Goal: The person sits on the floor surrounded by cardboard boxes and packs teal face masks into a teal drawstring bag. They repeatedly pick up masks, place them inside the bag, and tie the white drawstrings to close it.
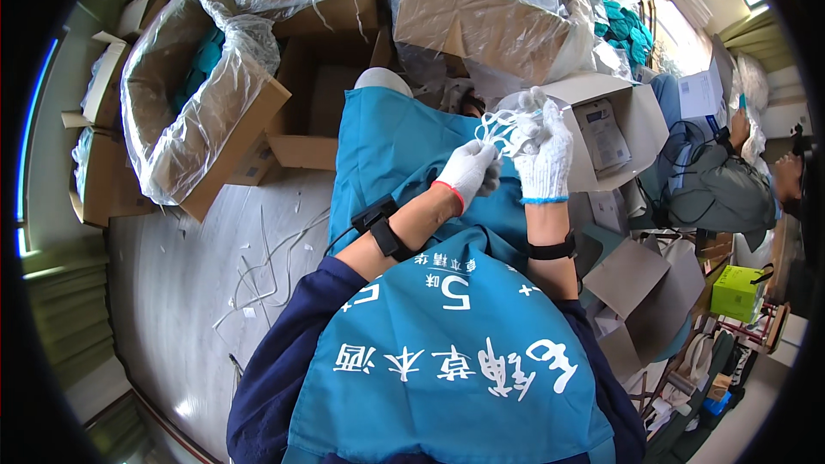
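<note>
White knitted gloves cover both hands, held close together above my blue apron (404,146). My left hand (468,174), with a red cuff edge, is closed with its fingertips on a tangle of thin white cords (496,131). The loops of cord stretch across to my right hand (543,150), whose glove has a blue cuff edge. Its fingers are raised and bent round the cords. What else lies inside the right hand is hard to make out. A black strap sits on each wrist, with a small black box on the left one.
Plastic-lined cartons (481,21) stand ahead, and another carton (232,155) with teal items is at left. An open white box (640,133) holding a packet (604,133) is beside my right hand. Loose cords (266,266) lie on the floor. Another person (713,189) works at far right.
</note>
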`<state>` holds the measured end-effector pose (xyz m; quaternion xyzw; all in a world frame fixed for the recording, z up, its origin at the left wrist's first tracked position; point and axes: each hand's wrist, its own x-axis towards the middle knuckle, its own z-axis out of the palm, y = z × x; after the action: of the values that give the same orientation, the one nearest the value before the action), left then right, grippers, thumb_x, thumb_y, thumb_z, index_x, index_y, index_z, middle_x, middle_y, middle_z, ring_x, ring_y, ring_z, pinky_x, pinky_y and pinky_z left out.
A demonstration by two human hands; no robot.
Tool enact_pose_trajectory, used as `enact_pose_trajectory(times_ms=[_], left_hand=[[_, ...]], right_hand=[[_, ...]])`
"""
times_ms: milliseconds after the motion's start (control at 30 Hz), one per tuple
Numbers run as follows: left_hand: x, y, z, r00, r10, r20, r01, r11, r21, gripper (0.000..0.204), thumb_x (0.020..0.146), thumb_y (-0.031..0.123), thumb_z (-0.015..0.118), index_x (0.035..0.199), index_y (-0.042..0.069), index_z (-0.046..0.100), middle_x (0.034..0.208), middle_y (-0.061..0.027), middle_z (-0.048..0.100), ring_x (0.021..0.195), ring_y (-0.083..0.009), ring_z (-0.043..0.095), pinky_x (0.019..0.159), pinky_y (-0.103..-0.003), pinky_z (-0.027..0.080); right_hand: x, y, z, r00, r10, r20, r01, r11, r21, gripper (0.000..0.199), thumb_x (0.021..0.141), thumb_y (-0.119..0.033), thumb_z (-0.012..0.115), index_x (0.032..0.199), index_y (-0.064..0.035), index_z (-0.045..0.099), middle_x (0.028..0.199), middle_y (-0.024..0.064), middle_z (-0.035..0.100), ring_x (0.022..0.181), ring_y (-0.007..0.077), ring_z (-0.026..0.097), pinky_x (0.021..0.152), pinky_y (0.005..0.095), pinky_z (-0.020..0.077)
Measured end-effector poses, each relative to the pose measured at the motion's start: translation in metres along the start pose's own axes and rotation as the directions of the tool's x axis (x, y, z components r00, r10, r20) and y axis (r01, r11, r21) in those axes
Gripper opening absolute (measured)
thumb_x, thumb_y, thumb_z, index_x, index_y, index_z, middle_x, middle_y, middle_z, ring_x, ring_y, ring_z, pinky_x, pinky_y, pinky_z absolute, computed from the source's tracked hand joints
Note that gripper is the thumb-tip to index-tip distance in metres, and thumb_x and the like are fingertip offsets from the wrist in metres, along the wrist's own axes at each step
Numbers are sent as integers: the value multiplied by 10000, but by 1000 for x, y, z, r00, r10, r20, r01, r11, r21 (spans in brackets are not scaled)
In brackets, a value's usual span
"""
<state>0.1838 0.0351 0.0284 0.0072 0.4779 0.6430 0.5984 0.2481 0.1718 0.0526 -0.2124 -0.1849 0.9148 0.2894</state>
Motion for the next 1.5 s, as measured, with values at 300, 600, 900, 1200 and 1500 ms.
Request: enact_pose_trajectory(times_ms=[300, 600, 900, 1200, 1500], left_hand=[[-33, 14, -21, 967, 175, 186, -255, 639, 725, 285, 1012, 191, 513, 898, -8, 681, 691, -28, 571, 593, -120, 501, 575, -266, 417], [-48, 46, -33, 919, 254, 300, -352, 194, 916, 272, 966, 183, 497, 908, -26, 661, 794, -201, 655, 734, -307, 632, 729, -375, 494], [-43, 43, -41, 897, 128, 423, -436, 87, 896, 216, 917, 179, 594, 872, -17, 673, 793, -181, 671, 759, -341, 638, 757, -377, 506], [-88, 40, -18, 943, 91, 321, -329, 404, 853, 257, 789, -54, 528, 985, -24, 691, 863, -141, 716, 786, -146, 645, 748, -296, 518], [-103, 64, 0, 790, -196, 580, -432, 493, 755, 180, 959, 98, 556, 986, -53, 649, 820, -72, 636, 764, -108, 539, 709, -285, 474]], right_hand=[[6, -42, -32, 996, -66, -56, 62, 996, -72, 177, 1011, -196, 539, 941, -66, 638, 571, -53, 386, 396, 52, 281, 352, 217, 250], [-30, -75, -64, 858, -492, -151, -100, 128, -987, 353, 920, -203, 639, 1210, -9, 589, 1001, 137, 677, 738, 213, 672, 630, 319, 547], [-59, -5, 44, 696, -127, 707, 718, 92, -690, 289, 881, -90, 697, 1165, -59, 650, 1098, 127, 673, 952, 219, 668, 825, 312, 534], [-72, 12, 26, 792, 592, 149, 379, -286, -880, 400, 962, -412, 509, 960, -48, 675, 881, 195, 690, 834, 342, 670, 765, 412, 513], [-105, -37, 28, 638, 754, 152, -23, 216, -976, 450, 1007, -379, 563, 1024, 52, 692, 887, 94, 716, 756, 110, 633, 715, 268, 523]])
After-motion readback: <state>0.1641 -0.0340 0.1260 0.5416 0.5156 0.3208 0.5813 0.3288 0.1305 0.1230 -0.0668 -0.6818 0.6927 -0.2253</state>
